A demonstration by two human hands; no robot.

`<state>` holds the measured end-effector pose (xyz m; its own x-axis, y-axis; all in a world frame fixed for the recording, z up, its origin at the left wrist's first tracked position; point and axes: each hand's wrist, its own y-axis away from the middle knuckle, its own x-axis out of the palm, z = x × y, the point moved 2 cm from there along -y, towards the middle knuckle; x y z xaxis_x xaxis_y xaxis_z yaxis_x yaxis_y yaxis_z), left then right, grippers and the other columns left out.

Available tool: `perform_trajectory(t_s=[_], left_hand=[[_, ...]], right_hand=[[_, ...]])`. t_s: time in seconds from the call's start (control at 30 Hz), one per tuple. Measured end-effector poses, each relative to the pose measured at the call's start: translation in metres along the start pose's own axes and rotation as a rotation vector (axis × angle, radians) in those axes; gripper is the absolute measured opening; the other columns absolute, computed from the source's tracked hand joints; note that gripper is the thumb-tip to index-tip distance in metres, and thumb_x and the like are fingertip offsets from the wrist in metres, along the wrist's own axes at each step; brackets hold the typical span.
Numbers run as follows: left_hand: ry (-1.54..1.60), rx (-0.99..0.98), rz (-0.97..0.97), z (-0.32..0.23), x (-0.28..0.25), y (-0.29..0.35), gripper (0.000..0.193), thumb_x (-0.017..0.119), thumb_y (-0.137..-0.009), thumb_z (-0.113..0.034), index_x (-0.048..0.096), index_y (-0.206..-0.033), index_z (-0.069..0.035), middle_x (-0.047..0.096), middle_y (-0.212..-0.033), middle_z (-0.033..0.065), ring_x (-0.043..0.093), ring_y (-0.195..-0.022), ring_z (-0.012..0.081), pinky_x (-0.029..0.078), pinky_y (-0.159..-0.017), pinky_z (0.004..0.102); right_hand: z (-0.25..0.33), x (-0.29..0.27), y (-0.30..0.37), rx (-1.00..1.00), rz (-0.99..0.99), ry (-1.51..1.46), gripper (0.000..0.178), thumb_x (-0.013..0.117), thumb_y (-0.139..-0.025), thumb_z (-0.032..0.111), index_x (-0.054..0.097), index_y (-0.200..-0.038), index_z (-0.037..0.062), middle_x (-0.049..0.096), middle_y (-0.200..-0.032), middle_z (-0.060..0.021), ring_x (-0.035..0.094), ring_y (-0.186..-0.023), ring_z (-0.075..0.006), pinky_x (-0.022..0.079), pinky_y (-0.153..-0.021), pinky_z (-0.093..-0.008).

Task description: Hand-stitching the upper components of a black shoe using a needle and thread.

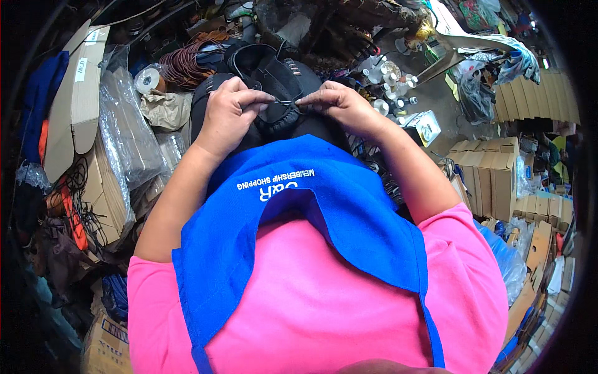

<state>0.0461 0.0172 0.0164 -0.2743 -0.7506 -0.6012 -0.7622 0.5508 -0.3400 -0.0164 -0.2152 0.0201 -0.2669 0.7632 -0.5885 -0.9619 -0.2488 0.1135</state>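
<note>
Across my lap lies a black shoe-like item (269, 70) with an open top and a strap. Just over its near end, my left hand (235, 113) and my right hand (339, 106) face each other, thumbs and forefingers pinched. Between the fingertips runs a thin, shiny needle-like piece (284, 102), its left end in the left fingertips. The right fingertips close at its other end, on something thin and dark; whether that is thread cannot be told. The remaining fingers of both hands are curled in.
At the left stand cardboard sheets (87, 93) and clear plastic wrap (124, 131). A spool (148, 80) and coiled brown cord (190, 62) lie ahead on the left. Several small bottles (391, 75) stand ahead right. Cardboard boxes (489, 168) are stacked at the right.
</note>
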Motion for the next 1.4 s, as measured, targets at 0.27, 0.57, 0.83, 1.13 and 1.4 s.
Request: perform_trajectory(t_s=[0.27,0.57,0.83,1.13,1.4], left_hand=[[0.033,-0.028,0.073,0.007,0.004,-0.002,0.023,0.071,-0.072,-0.001,0.074,-0.09,-0.015,0.048,-0.071,0.003,0.049,-0.068,0.016,0.042,-0.062,0.0281],[-0.026,0.002,0.081,0.007,0.004,-0.003,0.023,0.071,-0.071,-0.002,0.074,-0.09,-0.014,0.048,-0.068,0.0042,0.048,-0.066,0.0164,0.039,-0.059,0.0293],[0.04,-0.096,0.17,0.011,0.012,-0.009,0.018,0.071,-0.071,-0.01,0.075,-0.087,-0.017,0.058,-0.068,0.006,0.058,-0.06,0.0218,0.047,-0.059,0.0338],[-0.04,-0.082,0.195,0.009,0.02,-0.001,0.011,0.071,-0.072,-0.013,0.073,-0.081,-0.017,0.064,-0.078,0.002,0.061,-0.077,0.0196,0.039,-0.079,0.0349],[-0.283,0.008,0.125,0.001,0.014,0.009,0.013,0.069,-0.076,-0.018,0.073,-0.087,-0.024,0.063,-0.085,-0.0034,0.056,-0.091,0.0182,0.033,-0.084,0.0369]], right_hand=[[0.001,-0.009,-0.013,-0.038,0.11,0.018,0.027,0.058,-0.084,0.005,0.07,-0.106,0.0145,0.055,-0.087,-0.0032,0.051,-0.09,-0.017,0.042,-0.084,-0.0288],[0.0,-0.011,-0.016,-0.055,0.144,-0.005,0.023,0.061,-0.085,0.011,0.071,-0.105,0.015,0.054,-0.085,-0.0023,0.05,-0.088,-0.0153,0.041,-0.083,-0.0282],[-0.01,-0.008,-0.019,-0.016,0.194,-0.138,0.026,0.064,-0.083,0.009,0.071,-0.108,0.0122,0.052,-0.083,-0.0005,0.049,-0.086,-0.0134,0.041,-0.081,-0.0271],[-0.012,-0.003,-0.016,-0.019,0.165,-0.032,0.026,0.066,-0.083,0.011,0.071,-0.108,0.0136,0.053,-0.081,-0.0002,0.05,-0.084,-0.0128,0.042,-0.08,-0.0265],[-0.004,0.003,-0.002,-0.01,0.024,-0.066,0.028,0.068,-0.082,0.01,0.07,-0.11,0.0121,0.06,-0.086,-0.0017,0.055,-0.085,-0.0117,0.045,-0.078,-0.0263]])
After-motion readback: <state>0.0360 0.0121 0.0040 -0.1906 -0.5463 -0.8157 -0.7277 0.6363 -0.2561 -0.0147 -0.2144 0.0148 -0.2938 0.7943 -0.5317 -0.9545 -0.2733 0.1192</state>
